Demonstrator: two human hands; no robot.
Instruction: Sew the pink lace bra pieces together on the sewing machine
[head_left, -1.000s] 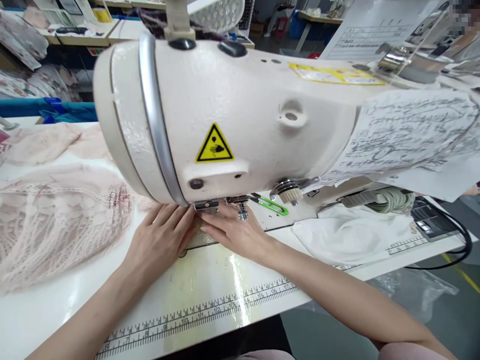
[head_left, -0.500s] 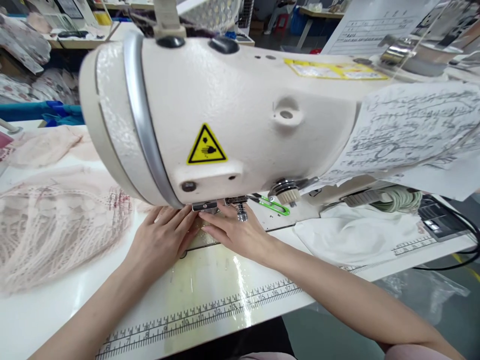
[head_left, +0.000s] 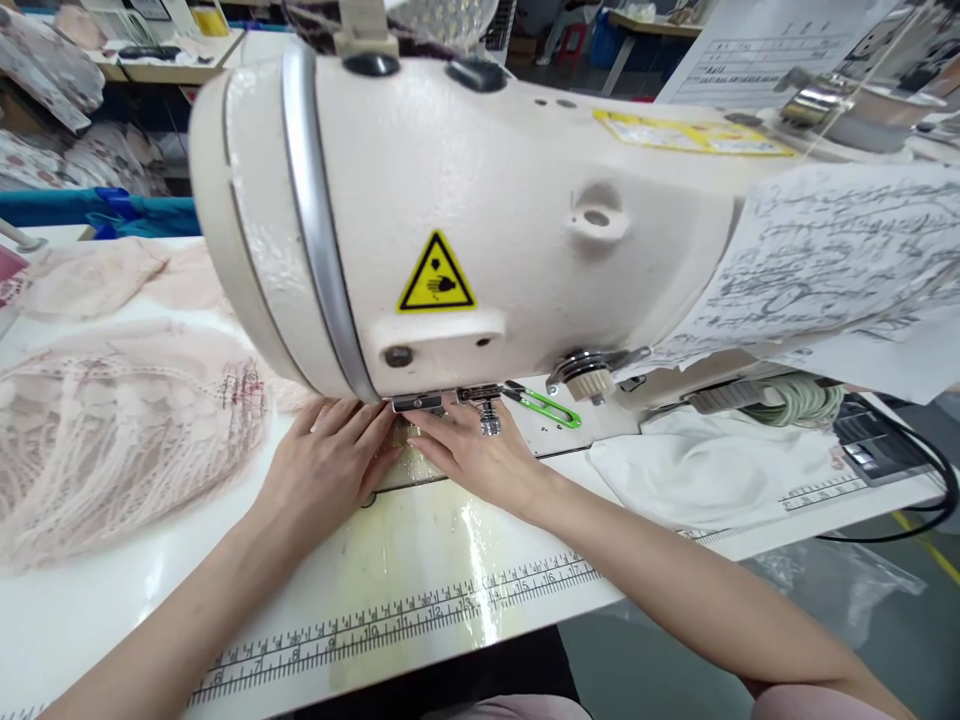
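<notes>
A white sewing machine (head_left: 517, 200) hangs over both hands and hides part of their fingers. My left hand (head_left: 322, 465) lies palm down on the machine bed, left of the needle area, fingers stretched forward beside pale pink fabric (head_left: 295, 394). My right hand (head_left: 480, 455) is flat under the machine head, its fingertips close to the left hand's. Any cloth beneath the fingertips is mostly hidden. Green thread snips (head_left: 551, 408) rest on the bed just right of my right hand.
Sheer pink lace fabric (head_left: 127, 450) spreads over the table at left. White cloth (head_left: 705, 465) lies at right, near a pale green coil (head_left: 802, 400). A printed ruler (head_left: 405, 625) runs along the front edge. Handwritten paper (head_left: 832, 250) hangs on the machine.
The camera view has shifted slightly, so the machine appears a little farther right and higher. Both hands stay almost in place, still flat by the needle area.
</notes>
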